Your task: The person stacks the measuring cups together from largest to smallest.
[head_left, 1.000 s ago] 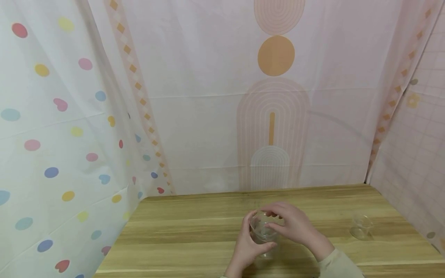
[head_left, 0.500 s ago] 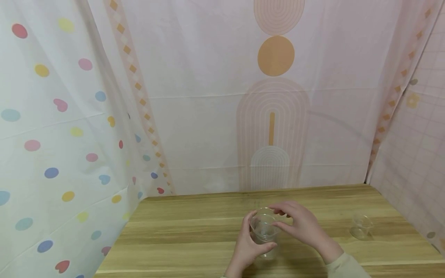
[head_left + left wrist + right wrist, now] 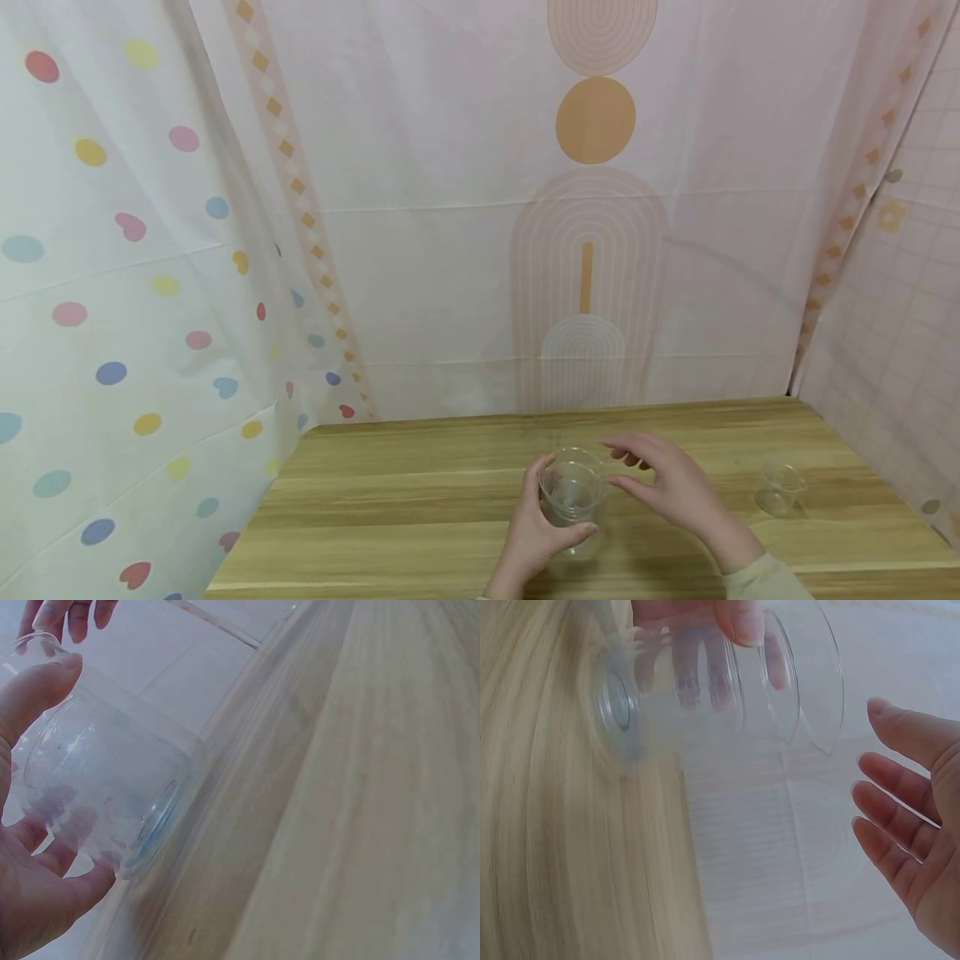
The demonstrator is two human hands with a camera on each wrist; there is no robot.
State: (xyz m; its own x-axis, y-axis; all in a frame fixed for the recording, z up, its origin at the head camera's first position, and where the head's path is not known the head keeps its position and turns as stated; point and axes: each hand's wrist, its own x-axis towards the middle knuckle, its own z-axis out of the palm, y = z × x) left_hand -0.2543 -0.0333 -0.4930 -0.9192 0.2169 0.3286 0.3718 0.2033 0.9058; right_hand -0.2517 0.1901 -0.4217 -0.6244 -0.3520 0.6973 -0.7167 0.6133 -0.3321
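Near the front middle of the table, my left hand [image 3: 536,525] grips a clear plastic cup [image 3: 574,500] that stands upright with its mouth up. Thumb and fingers wrap its sides. More than one rim-like edge shows on the cup [image 3: 705,690] in the right wrist view, but I cannot tell if another cup is nested inside. Whether its base touches the table is unclear. My right hand [image 3: 675,483] hovers just right of the rim, apart from it, fingers loosely bent and holding nothing. In the right wrist view a gap separates the right hand [image 3: 922,817] from the cup.
A smaller clear cup [image 3: 780,492] stands on the wooden table [image 3: 405,517] at the right. Behind the table hangs a pale patterned cloth [image 3: 420,292]. A dotted cloth [image 3: 165,333] covers the left side, and another cloth [image 3: 885,333] lines the right.
My right hand has drawn away to the right, from over the cup's mouth to beside its rim. The left hand and its cup stay in place.
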